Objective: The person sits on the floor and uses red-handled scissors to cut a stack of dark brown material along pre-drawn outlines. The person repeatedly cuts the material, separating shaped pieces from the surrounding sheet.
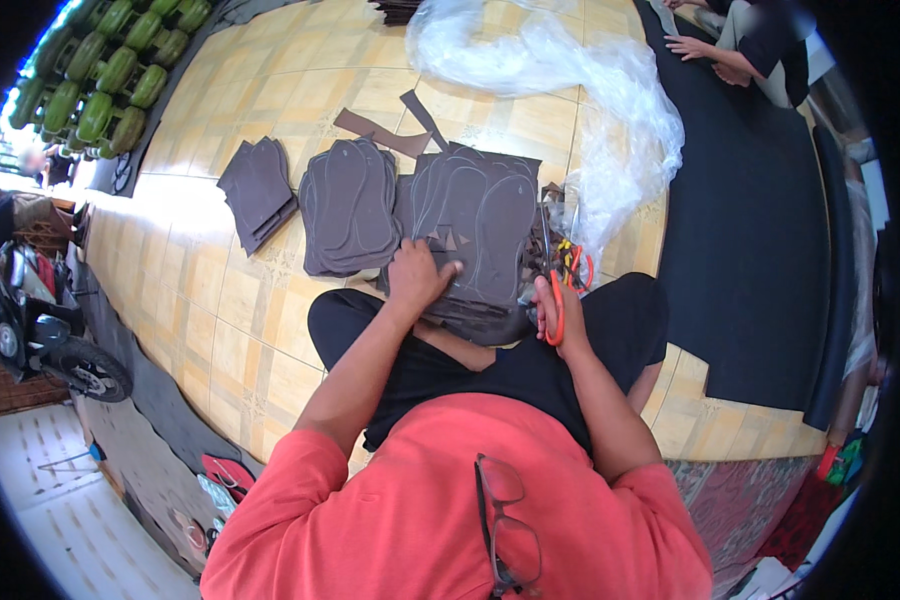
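In front of my crossed legs lies a pile of dark brown sheets (475,215) with sole-shaped outlines drawn on them. My left hand (422,275) rests on the pile's near left part, thumb spread from the fingers. A few small triangular offcuts (453,240) lie just beyond its fingertips. At the pile's near right edge, my right hand (562,318) holds scissors (557,310) by their orange handles, blades pointing away from me. To the left are a stack of cut sole-shaped pieces (348,210) and a smaller stack of brown pieces (257,195).
Scraps (553,200) and an orange-and-yellow-handled tool (579,262) lie right of the pile. Beyond are brown strips (385,133) and crumpled clear plastic (610,90). A long black sheet (750,220) covers the right floor; another person's hand (688,47) touches it. A motorcycle (45,320) stands left.
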### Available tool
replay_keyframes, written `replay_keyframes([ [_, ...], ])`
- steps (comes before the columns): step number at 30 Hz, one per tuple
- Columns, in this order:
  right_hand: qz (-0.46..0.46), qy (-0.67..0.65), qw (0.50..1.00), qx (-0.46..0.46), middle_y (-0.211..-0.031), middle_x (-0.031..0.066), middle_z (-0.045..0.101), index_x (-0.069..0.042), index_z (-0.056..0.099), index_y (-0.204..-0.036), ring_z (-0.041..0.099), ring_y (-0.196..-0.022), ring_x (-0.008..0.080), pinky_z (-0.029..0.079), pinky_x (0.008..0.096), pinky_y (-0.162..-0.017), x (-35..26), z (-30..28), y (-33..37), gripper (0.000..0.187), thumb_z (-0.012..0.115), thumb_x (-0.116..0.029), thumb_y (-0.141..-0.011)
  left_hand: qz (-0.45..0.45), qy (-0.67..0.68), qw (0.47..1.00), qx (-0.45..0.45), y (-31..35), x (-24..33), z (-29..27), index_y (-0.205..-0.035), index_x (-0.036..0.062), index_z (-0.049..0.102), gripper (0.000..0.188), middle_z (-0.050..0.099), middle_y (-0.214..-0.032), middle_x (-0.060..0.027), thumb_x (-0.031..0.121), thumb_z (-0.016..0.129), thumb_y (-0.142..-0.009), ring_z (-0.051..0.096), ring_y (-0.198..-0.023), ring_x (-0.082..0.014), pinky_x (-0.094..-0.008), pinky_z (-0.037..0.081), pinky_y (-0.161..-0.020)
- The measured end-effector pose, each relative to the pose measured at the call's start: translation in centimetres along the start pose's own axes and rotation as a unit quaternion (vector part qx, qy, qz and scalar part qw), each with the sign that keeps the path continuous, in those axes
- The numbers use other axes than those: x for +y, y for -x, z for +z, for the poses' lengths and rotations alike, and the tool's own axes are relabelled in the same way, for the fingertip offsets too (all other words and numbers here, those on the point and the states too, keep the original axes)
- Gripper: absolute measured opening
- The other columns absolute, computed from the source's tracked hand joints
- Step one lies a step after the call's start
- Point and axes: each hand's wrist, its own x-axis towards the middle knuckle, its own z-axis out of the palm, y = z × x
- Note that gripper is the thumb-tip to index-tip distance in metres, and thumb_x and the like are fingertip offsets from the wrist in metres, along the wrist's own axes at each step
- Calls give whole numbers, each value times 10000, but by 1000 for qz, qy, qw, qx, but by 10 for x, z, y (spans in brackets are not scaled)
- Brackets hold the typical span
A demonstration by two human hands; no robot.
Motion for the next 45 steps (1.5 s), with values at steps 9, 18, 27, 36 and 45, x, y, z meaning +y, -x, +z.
replay_keyframes([
  [9, -24, -27, 999, 14, -556, 1, 447, -41, 528, -781, 463, -406, 94, 407, 252, -361, -5, -1, 5, 511, 571, -525, -937, -19, 7, 1000, 13, 0, 2, 8, -1055, -37, 493, 634, 571, -1069, -223, 237, 886, -640, 604, -1021, -390, -463, 519, -834],
  [18, -70, -72, 992, 80, -563, 5, 445, -30, 537, -811, 460, -413, 92, 406, 253, -363, -4, -4, 3, 493, 564, -503, -950, 104, 217, 971, -4, -10, 17, -14, -1010, 9, 419, 480, 597, -854, -222, 112, 799, -736, 586, -836, -466, -455, 475, -749],
  [27, -91, -119, 983, 111, -551, 9, 452, 4, 566, -867, 465, -415, 89, 413, 248, -368, -2, -8, 3, 484, 551, -470, -967, 140, 243, 959, -34, -10, 54, -60, -1110, -26, 528, 488, 640, -926, -271, 118, 804, -734, 639, -905, -428, -452, 483, -754],
  [36, -86, -79, 987, 107, -559, 8, 463, -3, 561, -879, 468, -416, 89, 425, 252, -375, 0, -9, 2, 445, 553, -438, -972, 60, 344, 937, 8, 4, 47, -94, -1112, -30, 576, 326, 660, -962, -153, 155, 681, -865, 635, -890, -224, -346, 481, -803],
  [45, -165, 12, 986, 38, -609, 13, 500, -56, 538, -847, 518, -462, 117, 439, 273, -435, -24, 13, 26, 344, 573, -374, -973, -42, 713, 700, 24, 41, 29, -106, -1233, -3, 516, 416, 600, -1099, -66, 31, 669, -848, 593, -973, -178, -321, 487, -838],
])
